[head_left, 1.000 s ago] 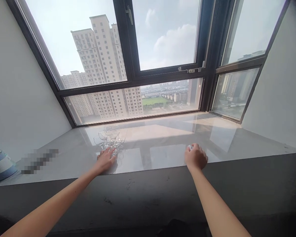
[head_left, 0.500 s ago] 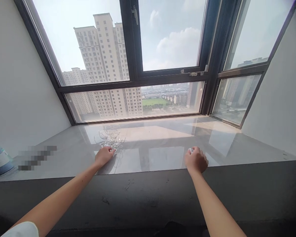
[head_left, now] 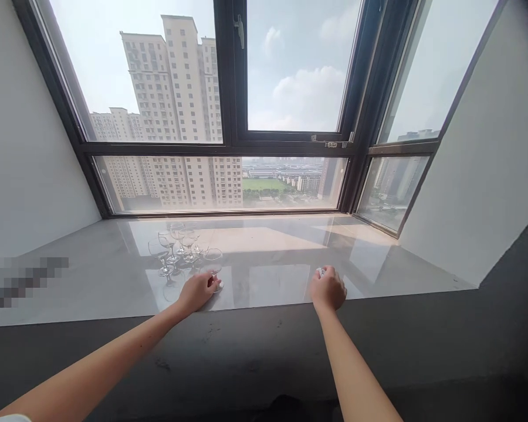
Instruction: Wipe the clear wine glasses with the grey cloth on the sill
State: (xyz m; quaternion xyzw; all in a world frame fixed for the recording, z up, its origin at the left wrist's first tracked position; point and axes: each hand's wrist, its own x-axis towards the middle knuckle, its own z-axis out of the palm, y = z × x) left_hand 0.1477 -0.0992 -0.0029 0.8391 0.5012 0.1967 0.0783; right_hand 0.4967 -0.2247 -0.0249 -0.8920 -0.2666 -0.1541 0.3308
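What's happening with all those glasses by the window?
Somebody's left hand has one glass by the stem, near the front of the sill. The other glasses stand bunched together behind it, to the left. The right hand is closed around something small and white, mostly hidden.

I see clear, colourless stemmed glasses [head_left: 188, 239], pale grey sill [head_left: 268, 284]. Window frame [head_left: 227, 76] near-black, walls [head_left: 20, 152] off-white. Tower [head_left: 180, 88] outside beige with dark dotted grid, lawn [head_left: 264, 184] green.
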